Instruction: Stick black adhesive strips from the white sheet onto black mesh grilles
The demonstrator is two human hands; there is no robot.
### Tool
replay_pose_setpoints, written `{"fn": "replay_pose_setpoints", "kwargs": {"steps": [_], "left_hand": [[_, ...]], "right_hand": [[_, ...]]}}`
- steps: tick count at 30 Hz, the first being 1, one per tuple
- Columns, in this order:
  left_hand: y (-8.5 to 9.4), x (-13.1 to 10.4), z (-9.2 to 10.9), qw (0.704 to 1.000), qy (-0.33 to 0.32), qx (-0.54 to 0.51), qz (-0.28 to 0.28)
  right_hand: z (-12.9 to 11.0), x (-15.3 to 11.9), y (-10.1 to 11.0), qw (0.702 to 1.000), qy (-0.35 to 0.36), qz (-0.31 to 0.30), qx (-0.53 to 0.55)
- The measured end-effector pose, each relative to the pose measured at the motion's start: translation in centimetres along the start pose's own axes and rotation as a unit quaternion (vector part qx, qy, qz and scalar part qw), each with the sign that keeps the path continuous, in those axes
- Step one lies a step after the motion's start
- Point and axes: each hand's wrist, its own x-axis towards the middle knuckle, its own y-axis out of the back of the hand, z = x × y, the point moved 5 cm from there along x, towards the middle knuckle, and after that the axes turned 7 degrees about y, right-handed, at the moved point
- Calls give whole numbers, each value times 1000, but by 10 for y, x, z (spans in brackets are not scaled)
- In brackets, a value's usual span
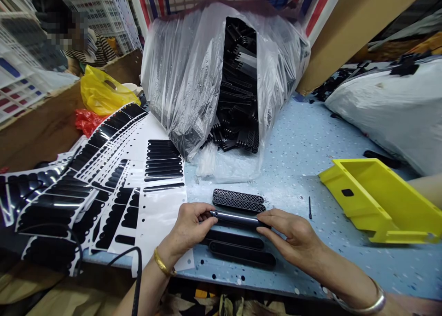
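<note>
A glossy black strip with a small hole at its left end stretches between my hands. My left hand pinches the left end between thumb and fingers. At the other end, my right hand has its fingers and thumb closed on the strip. Just behind it lie black pieces with a crosshatched surface. Nearer the table edge are two smooth black rounded bars, one partly under the held strip. To the left, a white backing sheet carries a row of black adhesive strips.
A clear plastic bag full of black plastic parts stands at the back. More strip sheets fan out at left, near a yellow bag. A yellow bin and a white sack are at right. A person is at upper left.
</note>
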Motion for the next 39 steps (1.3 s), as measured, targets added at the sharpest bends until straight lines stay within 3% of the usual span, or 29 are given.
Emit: {"fn": "replay_pose_setpoints", "kwargs": {"steps": [39], "left_hand": [[0, 4, -2, 1000, 31, -5, 0]], "right_hand": [[5, -10, -10, 998, -49, -45, 19]]}}
